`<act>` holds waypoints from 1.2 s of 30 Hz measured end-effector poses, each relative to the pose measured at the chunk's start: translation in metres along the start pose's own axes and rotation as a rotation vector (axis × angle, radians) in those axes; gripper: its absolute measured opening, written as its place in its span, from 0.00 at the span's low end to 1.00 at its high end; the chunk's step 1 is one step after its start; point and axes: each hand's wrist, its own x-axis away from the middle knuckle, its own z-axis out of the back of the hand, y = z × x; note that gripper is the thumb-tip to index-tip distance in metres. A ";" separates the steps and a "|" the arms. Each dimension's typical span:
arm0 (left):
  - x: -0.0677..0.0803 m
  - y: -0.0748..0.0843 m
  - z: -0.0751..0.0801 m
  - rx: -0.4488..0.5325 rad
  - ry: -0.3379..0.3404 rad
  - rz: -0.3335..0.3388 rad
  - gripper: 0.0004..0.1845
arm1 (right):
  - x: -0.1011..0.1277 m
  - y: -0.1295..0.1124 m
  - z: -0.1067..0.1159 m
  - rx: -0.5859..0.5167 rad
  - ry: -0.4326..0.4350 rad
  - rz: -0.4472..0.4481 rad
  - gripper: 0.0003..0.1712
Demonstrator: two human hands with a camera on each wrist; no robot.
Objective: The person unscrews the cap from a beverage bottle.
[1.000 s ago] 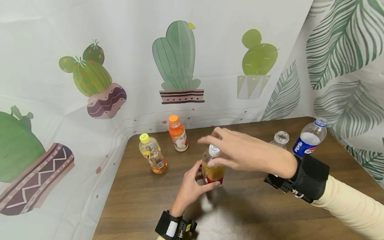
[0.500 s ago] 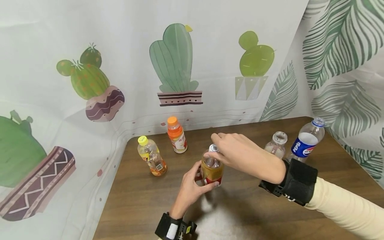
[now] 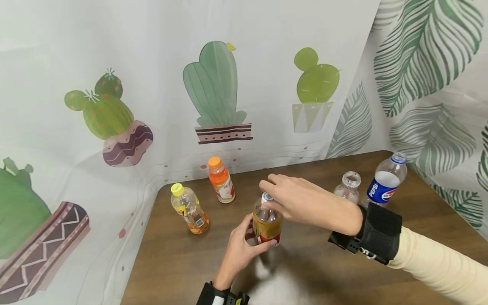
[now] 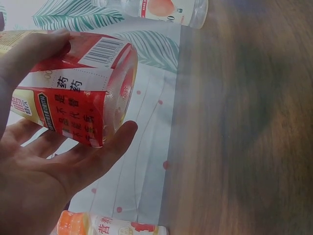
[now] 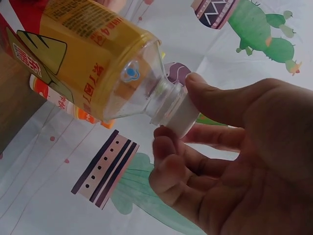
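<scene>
A clear plastic bottle [image 3: 268, 228] with a gold and red label stands upright near the middle of the table in the head view. My left hand [image 3: 241, 248] grips its lower body, thumb in front and fingers around the far side. In the left wrist view the red label [image 4: 80, 90] and the bottle's base show between thumb and fingers. My right hand [image 3: 301, 199] reaches over the bottle's top from the right. The right wrist view shows its thumb and fingertips pinching the white bottle cap [image 5: 182, 117], which sits on the neck. Little liquid shows in the bottle's upper part.
Behind and left stand a yellow-capped bottle [image 3: 190, 209] and an orange-capped bottle [image 3: 222, 181]. At the right are an uncapped clear bottle [image 3: 348, 188] and a Pepsi bottle [image 3: 386, 180] without a cap. A patterned cloth [image 3: 263, 84] hangs behind the wooden table [image 3: 175, 262].
The right hand's fingers, stretched out above the bottle a second ago, have curled in around the cap. The left hand keeps its grip. The head view has tilted slightly up and right.
</scene>
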 end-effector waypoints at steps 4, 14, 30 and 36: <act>0.000 0.001 0.000 0.012 -0.004 0.006 0.37 | 0.002 0.001 0.000 -0.002 0.012 0.031 0.13; 0.002 0.001 -0.003 0.004 0.003 0.027 0.37 | 0.001 0.001 0.001 -0.007 -0.048 0.080 0.12; -0.002 -0.002 0.000 0.022 -0.020 -0.001 0.37 | -0.002 -0.001 0.013 0.061 -0.051 -0.081 0.30; -0.002 -0.002 0.000 0.004 -0.016 -0.013 0.38 | -0.006 -0.005 0.006 0.052 -0.048 -0.132 0.24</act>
